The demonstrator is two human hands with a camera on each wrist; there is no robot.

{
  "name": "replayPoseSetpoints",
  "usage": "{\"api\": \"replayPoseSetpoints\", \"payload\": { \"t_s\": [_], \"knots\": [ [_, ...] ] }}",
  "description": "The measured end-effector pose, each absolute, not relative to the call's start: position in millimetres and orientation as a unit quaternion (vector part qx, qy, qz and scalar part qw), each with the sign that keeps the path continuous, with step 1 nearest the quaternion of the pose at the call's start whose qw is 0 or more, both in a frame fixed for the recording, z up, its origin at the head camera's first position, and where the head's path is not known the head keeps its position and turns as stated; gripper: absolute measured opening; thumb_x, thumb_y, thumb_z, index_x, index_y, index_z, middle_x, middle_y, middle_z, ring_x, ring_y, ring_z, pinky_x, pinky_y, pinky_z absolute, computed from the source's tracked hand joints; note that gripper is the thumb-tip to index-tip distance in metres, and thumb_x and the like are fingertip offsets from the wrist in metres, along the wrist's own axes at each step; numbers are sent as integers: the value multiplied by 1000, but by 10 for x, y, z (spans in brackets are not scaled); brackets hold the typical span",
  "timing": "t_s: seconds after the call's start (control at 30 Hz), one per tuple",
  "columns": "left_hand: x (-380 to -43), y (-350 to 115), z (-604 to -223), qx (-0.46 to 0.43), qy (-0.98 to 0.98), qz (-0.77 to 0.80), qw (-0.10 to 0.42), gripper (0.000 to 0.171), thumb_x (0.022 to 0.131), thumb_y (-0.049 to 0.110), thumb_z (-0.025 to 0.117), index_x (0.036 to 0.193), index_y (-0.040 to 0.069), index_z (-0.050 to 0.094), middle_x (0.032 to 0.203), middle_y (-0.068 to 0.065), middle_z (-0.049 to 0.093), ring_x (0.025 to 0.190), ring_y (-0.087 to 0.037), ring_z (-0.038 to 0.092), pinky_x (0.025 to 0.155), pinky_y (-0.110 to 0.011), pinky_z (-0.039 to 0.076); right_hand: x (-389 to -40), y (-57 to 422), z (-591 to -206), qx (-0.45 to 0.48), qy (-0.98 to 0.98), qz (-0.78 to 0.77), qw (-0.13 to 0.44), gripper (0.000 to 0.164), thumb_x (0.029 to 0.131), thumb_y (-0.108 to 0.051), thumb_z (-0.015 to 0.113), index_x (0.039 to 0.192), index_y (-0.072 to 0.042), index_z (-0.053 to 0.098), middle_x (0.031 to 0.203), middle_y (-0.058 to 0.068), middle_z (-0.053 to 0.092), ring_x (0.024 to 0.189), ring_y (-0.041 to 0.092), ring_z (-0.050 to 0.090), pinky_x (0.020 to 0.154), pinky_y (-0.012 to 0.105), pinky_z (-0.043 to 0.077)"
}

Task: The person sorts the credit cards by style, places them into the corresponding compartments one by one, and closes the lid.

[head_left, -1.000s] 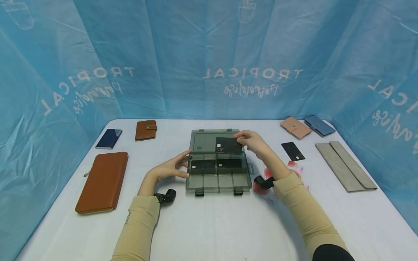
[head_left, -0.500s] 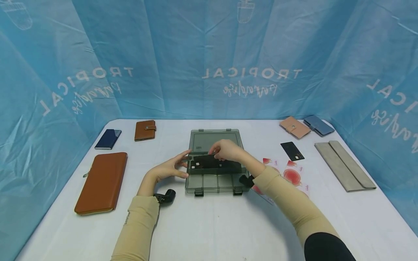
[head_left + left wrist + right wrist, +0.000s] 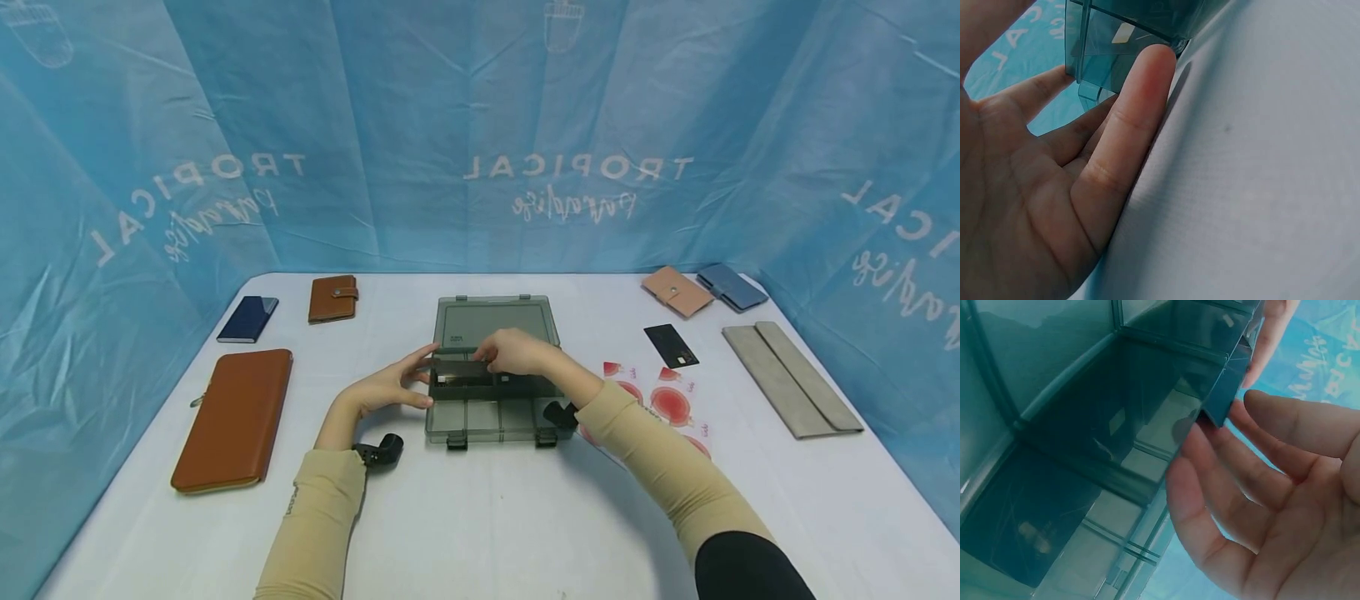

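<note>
A clear grey-green plastic organizer box [image 3: 483, 423] lies with its lid [image 3: 487, 317] laid back. My right hand [image 3: 516, 352] pinches a black card [image 3: 459, 367] by its right end. It is tilted over the rear left compartment. In the right wrist view the card [image 3: 1227, 394] shows edge-on beside the fingers, and another black card [image 3: 1035, 519] lies in the neighbouring compartment. A dark card also lies beneath the held one. My left hand [image 3: 382, 389] rests against the box's left side, thumb and fingers extended; its thumb shows large in the left wrist view.
A black card [image 3: 672, 346] and a sheet with red fruit prints [image 3: 670, 405] lie right of the box. Farther right are a tan wallet [image 3: 677, 292], a blue wallet [image 3: 731, 287] and a grey pouch [image 3: 791, 379]. Left are brown [image 3: 332, 298], navy [image 3: 247, 319] and large brown [image 3: 234, 421] cases.
My right hand has moved left and nearer from over the lid, bringing the card marked VIP to the rear left compartment, where it now tilts lower. My left hand has stayed at the box's side.
</note>
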State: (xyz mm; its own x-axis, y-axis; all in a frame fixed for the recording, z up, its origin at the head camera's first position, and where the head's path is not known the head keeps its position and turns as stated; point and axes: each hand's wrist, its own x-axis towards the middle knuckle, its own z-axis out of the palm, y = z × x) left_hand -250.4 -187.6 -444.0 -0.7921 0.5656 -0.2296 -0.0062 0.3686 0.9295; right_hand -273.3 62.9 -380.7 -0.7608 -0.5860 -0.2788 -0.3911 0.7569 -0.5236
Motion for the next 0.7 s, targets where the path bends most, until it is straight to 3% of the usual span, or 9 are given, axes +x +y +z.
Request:
{"api": "replayPoseSetpoints", "payload": {
  "t_s": [0.13, 0.2, 0.23, 0.37, 0.7],
  "knots": [
    [-2509, -1876, -4439, 177, 784, 532, 268, 97, 79, 14, 73, 150, 25, 8, 153, -16, 11, 130, -34, 31, 100, -60, 25, -2718, 624, -3782, -289, 910, -197, 222, 34, 95, -6, 47, 128, -6, 56, 127, 13, 56, 86, 24, 58, 71, 33, 45],
    [-2506, -1874, -4438, 177, 783, 532, 268, 97, 79, 13, 73, 150, 25, 8, 153, -16, 11, 130, -35, 31, 100, -59, 25, -2710, 622, -3779, -293, 911, -185, 222, 35, 96, -8, 46, 129, -7, 55, 127, 12, 56, 85, 24, 58, 70, 33, 45],
    [-2506, -1873, -4439, 177, 783, 533, 268, 96, 79, 13, 72, 150, 26, 8, 152, -16, 11, 130, -35, 31, 99, -59, 26, -2709, 625, -3781, -292, 911, -184, 224, 35, 96, -9, 47, 130, -7, 54, 128, 13, 56, 86, 24, 58, 71, 33, 45],
    [-2496, -1873, -4431, 178, 782, 534, 269, 96, 80, 12, 72, 150, 26, 8, 152, -16, 11, 129, -35, 31, 100, -58, 27, -2702, 674, -3787, -286, 910, -200, 225, 37, 95, -13, 52, 131, -8, 53, 131, 11, 53, 121, 27, 48, 95, 41, 41],
    [-2487, -1886, -4426, 178, 783, 534, 266, 96, 79, 11, 72, 150, 25, 10, 152, -15, 11, 128, -33, 33, 98, -55, 30, -2716, 1191, -3700, -248, 884, -349, 186, 34, 96, -18, 49, 129, -8, 54, 126, 15, 54, 113, 29, 52, 92, 45, 41]
  ]
}}
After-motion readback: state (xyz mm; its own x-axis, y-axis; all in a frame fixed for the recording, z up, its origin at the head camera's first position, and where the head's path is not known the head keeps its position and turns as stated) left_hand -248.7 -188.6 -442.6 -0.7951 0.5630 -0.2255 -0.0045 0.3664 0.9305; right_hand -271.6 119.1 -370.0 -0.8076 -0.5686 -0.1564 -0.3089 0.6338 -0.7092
